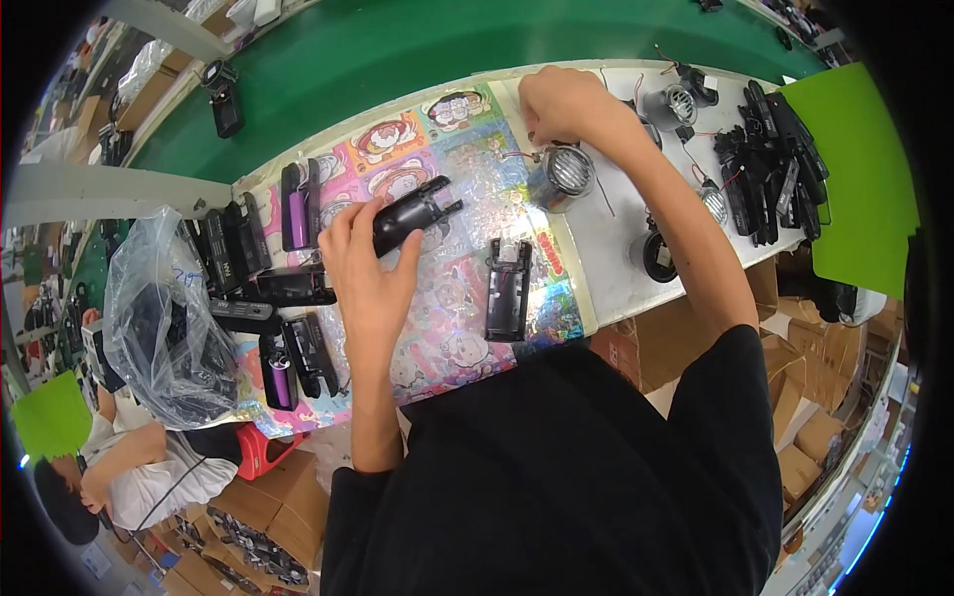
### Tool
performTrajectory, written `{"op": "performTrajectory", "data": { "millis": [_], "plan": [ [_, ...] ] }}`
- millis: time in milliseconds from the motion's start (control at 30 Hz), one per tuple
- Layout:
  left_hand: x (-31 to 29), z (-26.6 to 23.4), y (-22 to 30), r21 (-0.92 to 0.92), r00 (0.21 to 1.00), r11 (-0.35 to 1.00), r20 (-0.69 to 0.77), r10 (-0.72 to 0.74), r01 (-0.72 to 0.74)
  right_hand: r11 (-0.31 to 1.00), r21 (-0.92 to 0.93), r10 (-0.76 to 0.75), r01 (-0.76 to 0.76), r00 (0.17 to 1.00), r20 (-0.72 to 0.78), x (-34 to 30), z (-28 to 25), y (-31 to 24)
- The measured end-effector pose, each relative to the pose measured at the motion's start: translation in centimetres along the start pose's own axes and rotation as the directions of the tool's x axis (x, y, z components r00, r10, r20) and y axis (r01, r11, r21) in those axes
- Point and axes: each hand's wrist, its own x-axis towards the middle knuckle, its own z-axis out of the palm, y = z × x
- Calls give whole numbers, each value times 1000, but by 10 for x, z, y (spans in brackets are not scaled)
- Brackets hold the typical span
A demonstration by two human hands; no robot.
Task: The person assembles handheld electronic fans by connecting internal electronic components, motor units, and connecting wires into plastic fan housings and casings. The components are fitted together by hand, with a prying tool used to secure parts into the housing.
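- On the sticker-covered surface [467, 328], left hand [363, 263] closed around a black plastic housing [412, 214], lifted at a tilt, notched end pointing up and right.
- Right hand [561, 104] farther up the surface, fingers pinched at the thin wires of a round silver reflector head [561, 177]; whether anything else sits in that grip, cannot tell.
- Between the hands, an open black battery tray [508, 290], lying flat and untouched.
- Worth keeping the housing steady in the left hand and taking the reflector by its rim rather than the wires, likely fragile.
- Worth steering clear of the black parts [288, 288] beside the left wrist.
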Motion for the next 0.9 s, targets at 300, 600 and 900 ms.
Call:
{"op": "performTrajectory", "data": {
  "millis": [300, 600, 900],
  "plan": [
    [23, 4, -7, 4, 961, 997, 265, -74, 76, 536, 806, -83, 253, 965, -248, -18, -11, 4],
    [28, 5, -26, -286, 948, 920, 250, -197, 267, 66, 961, 57, 269, 960, -272, -63, -25, -34],
    [-9, -31, 20, -858, 881, 206, 444, -164, 470, -496, 818, -26, 293, 936, -351, -112, -3, -94]
  ]
}}
